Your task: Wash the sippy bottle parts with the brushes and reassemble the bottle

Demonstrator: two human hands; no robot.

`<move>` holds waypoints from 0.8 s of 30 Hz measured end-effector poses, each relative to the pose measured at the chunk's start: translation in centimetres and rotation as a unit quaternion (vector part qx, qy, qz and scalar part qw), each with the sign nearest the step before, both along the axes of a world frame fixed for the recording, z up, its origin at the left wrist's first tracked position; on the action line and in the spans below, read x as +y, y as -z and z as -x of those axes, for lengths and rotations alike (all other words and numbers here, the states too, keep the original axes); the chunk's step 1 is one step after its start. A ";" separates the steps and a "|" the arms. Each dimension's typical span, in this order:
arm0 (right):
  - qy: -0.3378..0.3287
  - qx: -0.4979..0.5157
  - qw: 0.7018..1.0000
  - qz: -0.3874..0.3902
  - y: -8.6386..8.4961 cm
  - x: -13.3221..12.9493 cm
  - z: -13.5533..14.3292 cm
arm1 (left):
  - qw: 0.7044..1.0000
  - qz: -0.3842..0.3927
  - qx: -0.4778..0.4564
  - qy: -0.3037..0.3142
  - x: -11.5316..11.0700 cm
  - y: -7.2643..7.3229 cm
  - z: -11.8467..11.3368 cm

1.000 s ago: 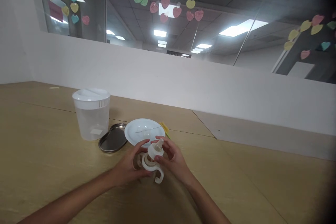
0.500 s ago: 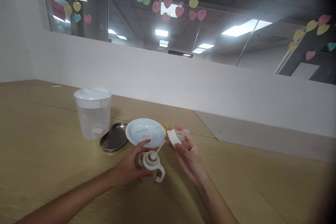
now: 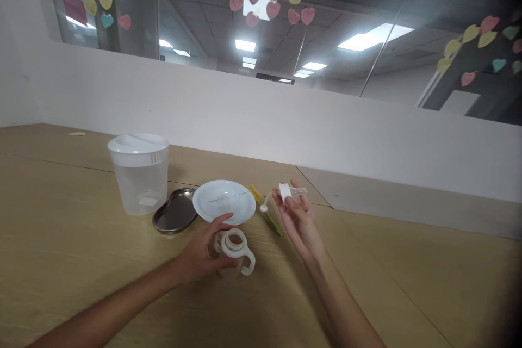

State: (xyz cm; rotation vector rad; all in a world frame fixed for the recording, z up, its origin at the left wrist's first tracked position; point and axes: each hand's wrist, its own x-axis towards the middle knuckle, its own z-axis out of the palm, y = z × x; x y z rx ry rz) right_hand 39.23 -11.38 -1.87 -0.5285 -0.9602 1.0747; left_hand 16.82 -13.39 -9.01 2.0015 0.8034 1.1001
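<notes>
My left hand (image 3: 199,254) is closed around a baby bottle (image 3: 236,241) with two white side handles. Its round mouth is uncovered and faces up. Between the fingers of my right hand (image 3: 300,228) is a bottle nipple (image 3: 285,193), a clear teat in a white collar, turned on its side with the teat pointing right. A thin straw with a small white ball end (image 3: 263,208) hangs from the collar's left side. The nipple is up and to the right of the bottle, apart from it. Just behind the bottle stands a white bowl (image 3: 199,204) with a thin wire across it.
A slim yellow and green tool (image 3: 269,221) lies right of the bowl. Left of the bowl are a kidney-shaped metal tray (image 3: 175,212) and a lidded translucent bucket (image 3: 141,176). A white wall (image 3: 228,109) with a window above it bounds the back of the wooden table (image 3: 93,250).
My right hand has moved up and right with the nipple, and the straw's ball end has come out of the bottle mouth. The left hand still holds the bottle. The view has shifted slightly.
</notes>
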 end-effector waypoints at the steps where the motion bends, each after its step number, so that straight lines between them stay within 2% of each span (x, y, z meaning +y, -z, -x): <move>1: -0.003 0.002 1.000 0.004 0.2 0.3 0.2 | 1.000 -0.003 0.001 0.001 0.0 0.0 0.0; 9: -0.028 -0.046 0.998 0.021 1.7 1.8 2.4 | 0.999 -0.010 0.027 -0.022 0.2 0.3 0.2; 14: 0.006 -0.129 0.991 0.031 3.3 2.5 2.7 | 0.999 -0.026 0.032 -0.020 0.2 0.1 0.3; 19: 0.072 -0.246 0.966 -0.032 4.6 3.5 2.8 | 0.999 -0.029 0.037 -0.019 0.0 -0.1 0.3; 22: 0.060 -0.313 0.946 -0.065 5.0 4.3 3.1 | 0.999 -0.029 0.037 -0.020 0.0 -0.3 0.3; 24: 0.037 -0.377 0.922 -0.084 5.0 4.8 3.5 | 0.999 -0.030 0.030 -0.017 -0.1 -0.4 0.3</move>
